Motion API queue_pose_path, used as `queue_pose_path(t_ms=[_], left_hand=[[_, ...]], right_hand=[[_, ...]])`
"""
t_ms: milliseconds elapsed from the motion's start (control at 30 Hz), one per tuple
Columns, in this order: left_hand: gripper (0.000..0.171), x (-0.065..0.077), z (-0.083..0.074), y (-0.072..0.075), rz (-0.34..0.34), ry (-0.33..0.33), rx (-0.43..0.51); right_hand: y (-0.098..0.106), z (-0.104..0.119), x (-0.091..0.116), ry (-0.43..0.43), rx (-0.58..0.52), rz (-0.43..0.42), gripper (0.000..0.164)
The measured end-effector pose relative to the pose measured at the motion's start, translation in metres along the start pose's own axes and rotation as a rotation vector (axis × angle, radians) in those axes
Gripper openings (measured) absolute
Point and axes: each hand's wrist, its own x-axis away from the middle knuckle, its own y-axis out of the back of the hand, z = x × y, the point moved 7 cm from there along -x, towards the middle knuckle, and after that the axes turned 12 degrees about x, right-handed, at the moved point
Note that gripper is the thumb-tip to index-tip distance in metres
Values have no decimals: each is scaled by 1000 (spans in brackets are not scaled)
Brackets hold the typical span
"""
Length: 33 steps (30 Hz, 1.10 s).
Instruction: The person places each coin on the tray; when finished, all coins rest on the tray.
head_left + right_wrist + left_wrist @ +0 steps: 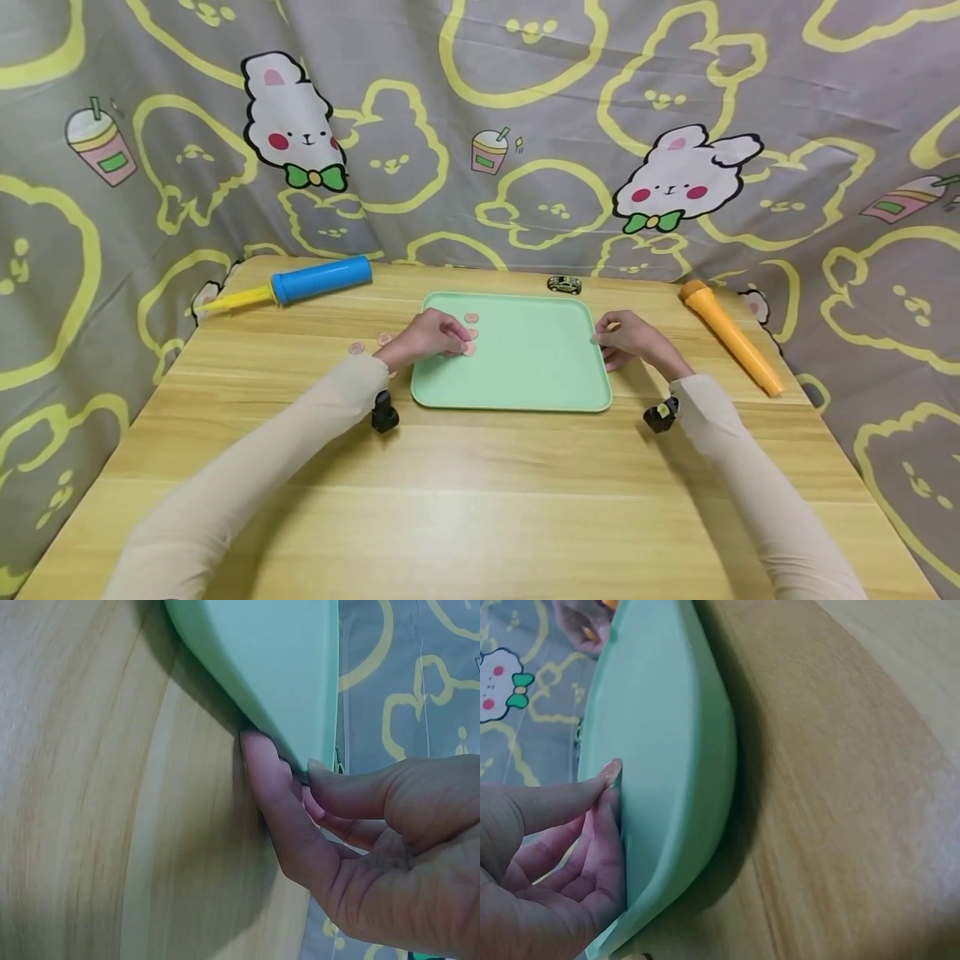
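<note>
A mint-green tray (540, 358) with a raised rim lies in the middle of the wooden table. Over its left part, my left hand (433, 335) pinches a copper-coloured coin (612, 771) between thumb and forefinger. Other copper coins (471, 317) lie on the tray just beyond those fingertips. My right hand (626, 337) holds the tray's right rim, thumb on top and fingers underneath, as the right wrist view (352, 817) also shows. Left of the tray, several more coins (356, 347) rest on the table, one partly hidden by the left wrist.
A blue air pump (322, 280) with a yellow nozzle lies at the back left. Behind the tray stands a small toy car (564, 285). An orange microphone-shaped tube (731, 337) lies at the right. A patterned grey curtain (540, 183) hangs along the table's back edge.
</note>
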Motion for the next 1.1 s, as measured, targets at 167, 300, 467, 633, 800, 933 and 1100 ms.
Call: queue_pose_path(t_ms=[167,300,467,633,800,933,1100], left_hand=[[15,1,-4,-2,-25,-36,-121],[15,0,-5,-4,-21,-55,-160],[16,1,-6,-4,-22,-56,-163],[22,1,-5,-3,-22,-61,-181],[21,1,-6,-3,-18,-79,-181],[19,2,-9,-5,-1,-81,-202],[18,1,-10,-7,16,-81,-236]], right_hand=[[0,-1,1,10,-15,16,25],[-1,-2,2,16,-31,32,27],[-2,-3,0,7,-74,63,28],[-2,-5,-2,-6,-115,103,28],[-2,-6,-3,-6,-111,111,28],[0,-7,-2,0,-101,124,27],[-1,-10,-4,-10,-108,137,26]])
